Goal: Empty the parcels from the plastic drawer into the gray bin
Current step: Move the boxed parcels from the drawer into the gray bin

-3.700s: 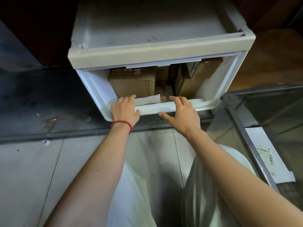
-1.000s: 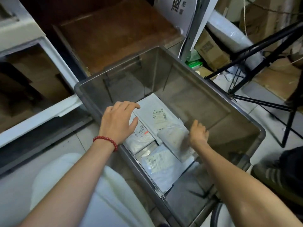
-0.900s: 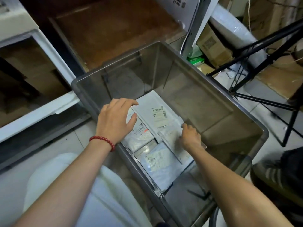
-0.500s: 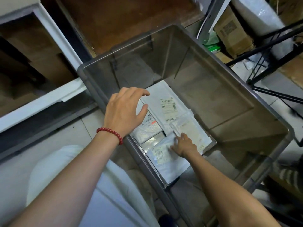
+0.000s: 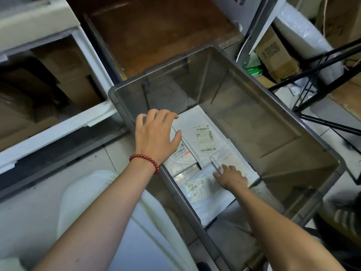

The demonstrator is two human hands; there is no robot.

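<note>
Gone from the front lip of the plastic drawer, which both gripped seconds earlier, the person's hands are now at the gray bin on the floor just right of it. Over the last second the right hand has slid from the far-right edge of a small clear packet to its near corner. It rests there at the bottom of the bin, fingers stretched fairly flat and lightly spread, pressing rather than clasping. The packet lies aslant on top of the other parcels. These are a large white mailer with a printed label toward the far end, a bubble mailer against the near wall, and another labelled white mailer closest to the person. The left hand, a red bead bracelet at its wrist, hovers over the bin's near rim much as it did half a second ago. Its fingers are loosely curved and fanned, holding nothing. The drawer stands pulled open at left with brown cardboard boxes inside it. Beyond the bin are a brown wooden board, a cardboard carton and the black legs of a stand.
</note>
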